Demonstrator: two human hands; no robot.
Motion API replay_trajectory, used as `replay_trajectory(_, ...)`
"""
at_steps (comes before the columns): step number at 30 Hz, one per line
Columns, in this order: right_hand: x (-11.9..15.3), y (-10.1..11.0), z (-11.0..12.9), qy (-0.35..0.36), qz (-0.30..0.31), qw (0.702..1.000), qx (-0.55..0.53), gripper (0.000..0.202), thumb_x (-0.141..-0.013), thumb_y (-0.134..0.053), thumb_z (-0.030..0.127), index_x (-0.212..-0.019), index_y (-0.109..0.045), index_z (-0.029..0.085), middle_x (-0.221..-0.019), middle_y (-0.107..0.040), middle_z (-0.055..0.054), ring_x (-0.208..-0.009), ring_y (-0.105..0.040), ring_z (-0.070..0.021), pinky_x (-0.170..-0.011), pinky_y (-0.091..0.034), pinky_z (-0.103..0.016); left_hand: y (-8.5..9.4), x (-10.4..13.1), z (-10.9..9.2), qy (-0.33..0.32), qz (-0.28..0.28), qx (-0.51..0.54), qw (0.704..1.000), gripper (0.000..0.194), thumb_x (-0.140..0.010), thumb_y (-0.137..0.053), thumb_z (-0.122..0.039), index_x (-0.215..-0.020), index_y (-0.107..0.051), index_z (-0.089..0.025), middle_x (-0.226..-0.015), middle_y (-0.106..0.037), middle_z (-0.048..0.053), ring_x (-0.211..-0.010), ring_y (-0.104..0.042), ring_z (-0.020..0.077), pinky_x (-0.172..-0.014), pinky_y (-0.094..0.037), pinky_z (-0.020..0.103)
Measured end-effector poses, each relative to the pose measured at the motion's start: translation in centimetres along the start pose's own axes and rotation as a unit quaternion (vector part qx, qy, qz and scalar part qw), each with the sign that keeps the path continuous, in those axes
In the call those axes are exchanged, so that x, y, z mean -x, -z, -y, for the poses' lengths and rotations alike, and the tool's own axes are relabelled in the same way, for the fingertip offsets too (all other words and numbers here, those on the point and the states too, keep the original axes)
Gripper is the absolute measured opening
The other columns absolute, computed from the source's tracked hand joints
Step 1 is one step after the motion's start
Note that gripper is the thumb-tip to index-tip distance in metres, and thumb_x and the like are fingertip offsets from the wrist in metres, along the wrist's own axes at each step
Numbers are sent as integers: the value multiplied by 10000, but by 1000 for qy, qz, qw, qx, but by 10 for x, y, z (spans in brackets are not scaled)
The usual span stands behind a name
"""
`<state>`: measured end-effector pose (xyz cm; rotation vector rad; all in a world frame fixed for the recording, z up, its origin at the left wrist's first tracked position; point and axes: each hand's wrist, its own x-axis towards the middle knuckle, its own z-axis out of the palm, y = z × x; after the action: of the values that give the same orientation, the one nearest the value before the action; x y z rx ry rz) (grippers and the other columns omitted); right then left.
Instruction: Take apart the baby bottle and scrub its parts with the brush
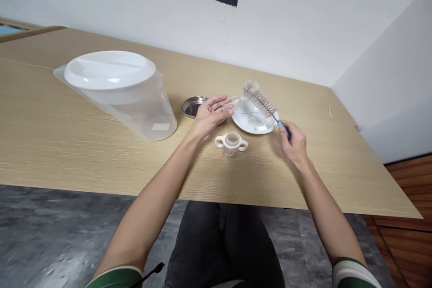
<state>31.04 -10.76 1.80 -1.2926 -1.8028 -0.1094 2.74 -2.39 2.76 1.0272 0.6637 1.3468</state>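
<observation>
My left hand (211, 117) is closed around a small clear cup (230, 102), held over the gap between a round metal tray (193, 107) and a white plate (254, 127). In my right hand (294, 143) is the blue handle of a bristle brush (261, 101). The brush head slants up and left above the plate, close to the clear cup's mouth but seemingly apart from it. Small clear parts lie on the plate. Nearer to me, a two-handled bottle piece (231, 143) stands upright on the table. My left hand hides part of the metal tray.
A large translucent pitcher (135, 112) with a white lid stands on the left of the wooden table (101, 162). A thin bent white piece (330, 111) lies at the right. The white wall (286, 22) rises behind the table.
</observation>
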Motion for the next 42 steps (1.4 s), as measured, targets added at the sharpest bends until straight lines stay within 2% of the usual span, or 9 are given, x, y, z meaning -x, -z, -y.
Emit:
replay_trajectory(5,2,3,2,18,-22,999,-28,254,-1011,-505,327,-1140,-677,189,-1039,-765,-94,-918,-722,-208,-813,-573,-346,1,-1,3,-15,7,-31,999,600,-577,-948,-221,-1116,-691,-157,-1204,-727,124,-1158,-685,257,-1100,-501,443)
replay_trajectory(11,3,0,2,59,12,997,-37,251,-1008,-513,299,-1173,-673,197,-1062,-764,-96,-932,-726,-207,-805,-578,-343,0,2,-1,21,3,-21,1000,651,-598,-934,-198,-1189,-662,-186,-1277,-690,124,-1013,-728,220,-963,-579,408)
replay_trajectory(16,1,-2,-1,36,5,999,-10,256,-1010,-511,331,-1148,-684,202,-1059,-769,-98,-926,-729,-220,-807,-578,-362,1,3,-1,8,8,-40,999,614,-582,-949,-216,-1133,-688,-147,-1219,-710,125,-1039,-711,210,-1027,-541,387)
replay_trajectory(22,2,2,-1,30,-10,999,-28,258,-1011,-508,330,-1152,-681,200,-1045,-767,-92,-918,-727,-211,-800,-579,-345,4,0,3,-1,16,-60,998,667,-590,-943,-242,-1210,-703,-190,-1249,-674,99,-1048,-714,219,-1053,-524,406)
replay_trajectory(29,3,-3,-1,47,16,999,-16,267,-1013,-496,347,-1125,-689,202,-1040,-774,-98,-909,-731,-213,-797,-583,-355,1,1,0,-2,9,-54,998,700,-612,-911,-205,-1252,-627,-196,-1315,-624,134,-1084,-712,257,-1022,-549,436)
replay_trajectory(36,2,-1,1,11,-6,1000,-15,298,-1015,-485,377,-1119,-693,190,-1018,-773,-104,-897,-731,-217,-784,-586,-357,3,1,0,-9,9,-63,998,723,-582,-923,-196,-1233,-607,-182,-1291,-662,138,-995,-716,200,-932,-575,370)
replay_trajectory(42,2,0,2,39,7,999,-13,272,-1000,-508,364,-1087,-703,196,-1001,-777,-100,-857,-726,-210,-760,-576,-348,1,2,-2,-15,0,-78,997,750,-541,-933,-178,-1222,-618,-173,-1266,-688,145,-1044,-704,219,-974,-556,395)
